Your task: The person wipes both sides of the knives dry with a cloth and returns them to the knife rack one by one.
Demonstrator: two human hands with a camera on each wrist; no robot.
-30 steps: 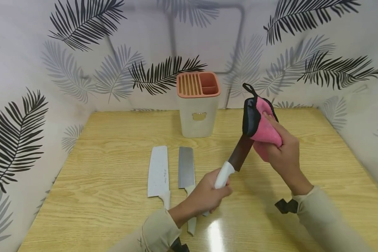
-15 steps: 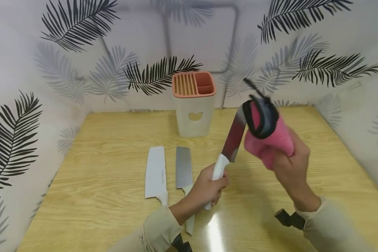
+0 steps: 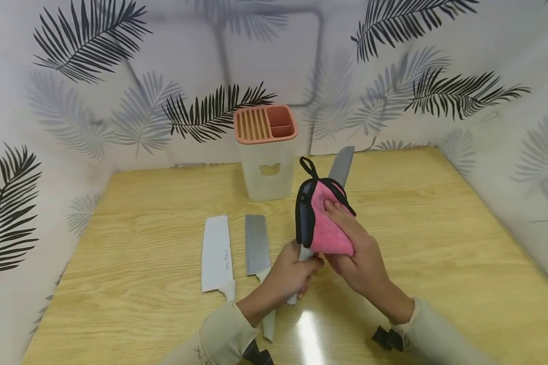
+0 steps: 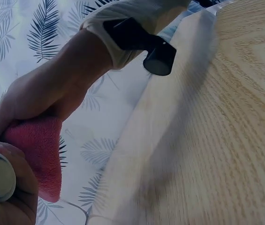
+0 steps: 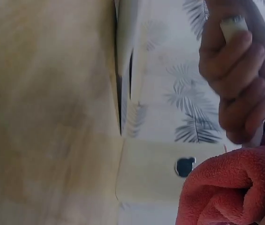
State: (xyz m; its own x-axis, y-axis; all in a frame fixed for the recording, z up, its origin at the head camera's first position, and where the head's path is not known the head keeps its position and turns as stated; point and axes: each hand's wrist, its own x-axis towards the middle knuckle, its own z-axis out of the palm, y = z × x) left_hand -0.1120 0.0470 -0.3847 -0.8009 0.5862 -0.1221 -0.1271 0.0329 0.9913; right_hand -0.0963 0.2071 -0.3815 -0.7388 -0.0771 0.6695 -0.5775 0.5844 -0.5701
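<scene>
My left hand point(image 3: 292, 271) grips the white handle of a knife point(image 3: 341, 165), its blade slanting up and away to the right. In the right wrist view the fingers curl round that handle point(image 5: 233, 29), whose butt end sticks out. A pink cloth point(image 3: 331, 223) with black edging and a hanging loop wraps the middle of the blade, and only the far end of the blade shows beyond it. My right hand point(image 3: 358, 248) holds this cloth against the blade, close to the left hand. In the left wrist view the cloth point(image 4: 38, 154) hangs below the right hand's fingers.
Two more knives lie on the wooden table left of my hands: a wide cleaver point(image 3: 216, 253) and a narrower one point(image 3: 257, 246), its handle partly under my left wrist. Behind them stands a white knife holder point(image 3: 267, 172) with a slotted orange top, near the leaf-patterned backdrop.
The cloth went from around the blade's upper part, off to the right, then back left and down over the blade near the handle. The head view has shifted slightly right.
</scene>
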